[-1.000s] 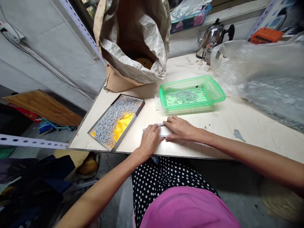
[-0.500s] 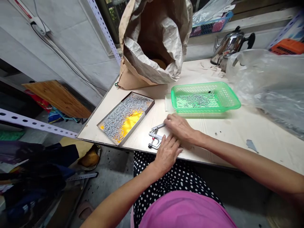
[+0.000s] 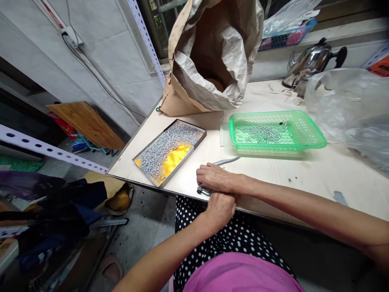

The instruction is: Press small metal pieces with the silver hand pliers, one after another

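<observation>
**Pale wooden table (image 3: 273,168) beside a grey-white wall (image 3: 100,48), two hands at its near edge**

At the back of the table stands a large brown paper sack (image 3: 194,73) with a crumpled pale lining, its mouth gaping toward the person. Farther right are a shiny silver kettle (image 3: 310,61) with a black handle and, in front of it, a bulky clear plastic bag (image 3: 349,105).

A grey metal hand tool (image 3: 226,161) lies at the front of the table, between the shallow rectangular tray (image 3: 182,160) and the near edge of the green perforated plastic basket (image 3: 313,140). The right hand (image 3: 217,178) is curled over its middle; the long handle shows beyond the knuckles and the head peeks out on the near side. Whether those fingers are clamped around it is hidden. The left hand (image 3: 221,209) is bent at the table's front edge, just below the right hand; its fingers are out of sight, so its grip cannot be told.

Small silver metal pins (image 3: 154,152) cover much of the tray, around a bare patch of bright yellow sheet (image 3: 176,158). A looser scatter of similar pins lies in the basket.
</observation>
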The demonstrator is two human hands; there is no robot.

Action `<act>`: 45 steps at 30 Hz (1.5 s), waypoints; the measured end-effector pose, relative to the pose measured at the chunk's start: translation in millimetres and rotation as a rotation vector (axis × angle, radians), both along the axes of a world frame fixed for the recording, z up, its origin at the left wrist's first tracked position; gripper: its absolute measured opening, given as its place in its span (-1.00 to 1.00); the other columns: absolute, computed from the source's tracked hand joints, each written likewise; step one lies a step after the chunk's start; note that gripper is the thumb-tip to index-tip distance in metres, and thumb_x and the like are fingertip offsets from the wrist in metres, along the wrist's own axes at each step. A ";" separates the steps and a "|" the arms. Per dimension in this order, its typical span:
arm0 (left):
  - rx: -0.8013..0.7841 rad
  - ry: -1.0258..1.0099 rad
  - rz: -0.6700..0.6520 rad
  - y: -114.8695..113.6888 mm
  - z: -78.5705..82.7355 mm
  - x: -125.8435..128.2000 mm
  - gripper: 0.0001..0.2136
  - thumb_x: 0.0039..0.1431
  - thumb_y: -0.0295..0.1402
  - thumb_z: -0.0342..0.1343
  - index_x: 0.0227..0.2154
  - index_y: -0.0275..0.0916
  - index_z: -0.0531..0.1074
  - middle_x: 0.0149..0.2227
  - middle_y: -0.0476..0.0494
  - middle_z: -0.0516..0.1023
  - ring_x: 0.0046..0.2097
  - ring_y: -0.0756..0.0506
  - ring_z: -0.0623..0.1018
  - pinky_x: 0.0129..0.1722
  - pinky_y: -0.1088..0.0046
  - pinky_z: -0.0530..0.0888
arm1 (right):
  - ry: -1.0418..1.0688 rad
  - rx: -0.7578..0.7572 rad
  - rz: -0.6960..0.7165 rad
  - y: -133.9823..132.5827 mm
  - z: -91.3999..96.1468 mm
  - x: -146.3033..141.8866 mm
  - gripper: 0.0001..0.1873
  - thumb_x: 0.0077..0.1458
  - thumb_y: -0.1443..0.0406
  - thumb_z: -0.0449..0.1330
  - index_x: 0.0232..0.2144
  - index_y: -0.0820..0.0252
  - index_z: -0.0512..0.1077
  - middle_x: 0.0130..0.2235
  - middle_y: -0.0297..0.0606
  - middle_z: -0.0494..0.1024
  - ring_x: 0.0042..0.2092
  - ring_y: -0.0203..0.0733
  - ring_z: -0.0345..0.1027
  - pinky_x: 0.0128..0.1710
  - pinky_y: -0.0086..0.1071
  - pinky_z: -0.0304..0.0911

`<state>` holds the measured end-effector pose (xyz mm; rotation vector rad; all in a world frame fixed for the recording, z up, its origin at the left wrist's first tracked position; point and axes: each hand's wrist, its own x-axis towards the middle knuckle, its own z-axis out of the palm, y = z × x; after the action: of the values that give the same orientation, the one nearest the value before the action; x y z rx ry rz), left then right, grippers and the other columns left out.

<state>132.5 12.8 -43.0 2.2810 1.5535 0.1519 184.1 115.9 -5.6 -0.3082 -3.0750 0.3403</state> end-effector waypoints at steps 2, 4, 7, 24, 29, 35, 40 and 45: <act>0.035 -0.026 -0.013 0.1 0.4 -0.2 -0.71 0.15 -0.52 -0.08 -0.19 -0.39 0.54 -0.21 -0.41 0.59 -0.15 -0.31 0.56 -0.08 0.11 0.50 | -0.016 -0.023 -0.035 0.4 -0.3 -0.9 -0.84 0.25 0.34 0.10 -0.28 0.21 0.49 -0.19 -0.19 0.45 -0.16 -0.14 0.20 -0.28 -0.31 0.01; 0.053 -0.026 -0.007 0.0 1.2 -0.4 -0.70 0.14 -0.53 -0.07 -0.17 -0.37 0.53 -0.20 -0.38 0.60 -0.15 -0.29 0.56 -0.08 0.13 0.50 | -0.031 -0.012 -0.012 0.6 1.2 -2.3 -0.85 0.23 0.36 0.12 -0.32 0.21 0.50 -0.19 -0.18 0.45 -0.16 -0.13 0.20 -0.29 -0.31 0.01; 0.027 0.015 0.008 -0.4 1.6 -0.4 -0.70 0.13 -0.54 -0.07 -0.17 -0.36 0.52 -0.20 -0.35 0.60 -0.14 -0.28 0.56 -0.07 0.14 0.50 | -0.046 0.019 0.091 0.2 2.4 -3.0 -0.82 0.22 0.40 0.10 -0.39 0.24 0.48 -0.24 -0.18 0.45 -0.18 -0.14 0.22 -0.24 -0.29 0.05; 0.547 0.005 0.349 59.2 43.0 -103.9 -0.80 0.31 -0.42 -0.02 -0.19 -0.24 0.52 -0.22 -0.17 0.53 -0.13 -0.13 0.45 -0.09 0.32 0.44 | 0.542 0.379 -0.767 65.1 92.4 134.5 -0.68 0.27 0.15 0.04 -0.19 0.19 0.52 -0.22 -0.14 0.46 -0.30 -0.13 0.37 -0.31 -0.28 0.28; 0.382 0.253 0.339 123.7 47.0 -157.7 -0.79 0.30 -0.42 -0.02 -0.27 -0.28 0.54 -0.22 -0.23 0.53 -0.10 -0.17 0.40 -0.16 0.33 0.39 | 0.455 0.031 -0.575 25.8 50.0 119.9 -0.65 0.33 0.20 -0.05 -0.21 0.18 0.51 -0.24 -0.16 0.47 -0.30 -0.19 0.38 -0.28 -0.31 0.31; 0.301 0.270 0.167 155.4 37.7 -174.3 -0.76 0.28 -0.38 -0.05 -0.37 -0.30 0.50 -0.26 -0.26 0.52 -0.13 -0.19 0.41 -0.15 0.31 0.36 | 0.037 -0.253 -0.547 -33.6 11.4 79.2 -0.77 0.23 0.16 0.14 -0.21 0.21 0.44 -0.16 -0.13 0.46 -0.19 -0.12 0.37 -0.21 -0.27 0.30; 0.294 0.039 0.269 153.7 46.7 -174.1 -0.75 0.18 -0.28 -0.03 -0.43 -0.26 0.50 -0.32 -0.21 0.55 -0.19 -0.19 0.46 -0.17 0.30 0.37 | -0.070 -0.246 -0.533 -29.7 11.5 76.1 -0.85 0.30 0.28 0.05 -0.23 0.22 0.40 -0.15 -0.18 0.46 -0.18 -0.15 0.32 -0.20 -0.30 0.22; -0.170 -0.426 0.551 90.7 55.9 -137.0 -0.66 -0.03 -0.06 0.13 -0.37 -0.26 0.54 -0.43 -0.11 0.57 -0.41 -0.08 0.48 -0.39 0.42 0.38 | -0.033 -0.151 -0.460 -14.2 4.5 81.8 -0.80 0.32 0.38 -0.04 -0.27 0.21 0.37 -0.20 -0.22 0.47 -0.24 -0.19 0.28 -0.30 -0.34 0.09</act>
<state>-4.5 103.5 12.9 1.5156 1.8209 0.5833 265.9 101.6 -1.1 -1.0075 -2.8885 0.5432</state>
